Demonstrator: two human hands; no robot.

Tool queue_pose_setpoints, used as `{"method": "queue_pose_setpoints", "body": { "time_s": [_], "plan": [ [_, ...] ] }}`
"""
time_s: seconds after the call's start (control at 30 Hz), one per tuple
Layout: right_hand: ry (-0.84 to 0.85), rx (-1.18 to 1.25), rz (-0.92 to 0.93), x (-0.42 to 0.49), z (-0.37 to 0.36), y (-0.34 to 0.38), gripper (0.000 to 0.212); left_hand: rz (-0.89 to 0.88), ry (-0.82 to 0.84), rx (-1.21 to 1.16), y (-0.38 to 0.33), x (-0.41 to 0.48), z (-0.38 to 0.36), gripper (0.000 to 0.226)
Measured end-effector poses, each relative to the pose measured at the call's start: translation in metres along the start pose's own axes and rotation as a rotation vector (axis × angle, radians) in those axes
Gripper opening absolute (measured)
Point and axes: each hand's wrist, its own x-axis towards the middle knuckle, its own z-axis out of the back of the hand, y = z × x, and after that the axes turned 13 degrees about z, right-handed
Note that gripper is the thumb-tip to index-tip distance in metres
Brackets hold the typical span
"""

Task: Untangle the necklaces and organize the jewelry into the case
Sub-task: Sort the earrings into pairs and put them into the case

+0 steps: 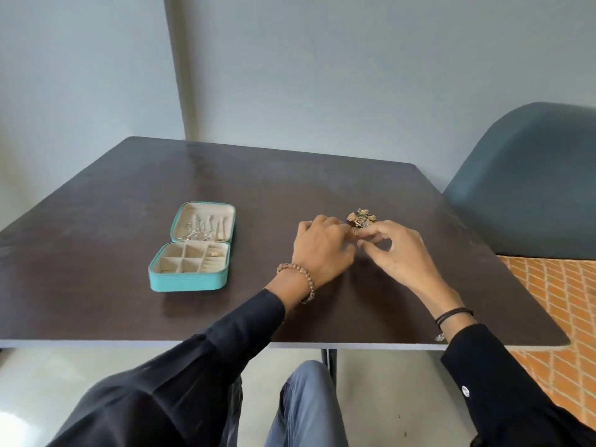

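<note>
Together, left hand (322, 246) and right hand (396, 250) pinch the jewelry pile's (361, 217) near edge.

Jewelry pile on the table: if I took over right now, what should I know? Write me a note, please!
Left hand: fingers curled at the tangled heap of gold jewelry; grip hidden.
Right hand: thumb and forefinger pinch the heap's near edge.
Open teal zip-up jewelry case: on the dark brown table, left of both hands.
Done: silver chains lie in the lid; one small gold piece sits in a base compartment.
Left to do: untangle the heap, sort it into the case.
</note>
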Motion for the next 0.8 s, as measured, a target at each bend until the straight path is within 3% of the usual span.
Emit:
{"method": "queue_pose_setpoints", "body": {
  "time_s": [0.3,0.53,0.8],
  "plan": [
    [-0.142,-0.038,-0.220,0.005,0.002,-0.051,0.014,-0.096,0.105,0.117,-0.025,0.029,-0.044,0.045],
    [-0.066,-0.094,-0.267,0.029,-0.005,-0.065,0.027,-0.073,0.083,0.151,-0.022,0.040,-0.053,0.044],
    [-0.025,-0.183,-0.284,0.038,-0.010,-0.060,0.005,-0.070,0.039,0.090,-0.017,0.042,-0.049,0.038]
  ]
}}
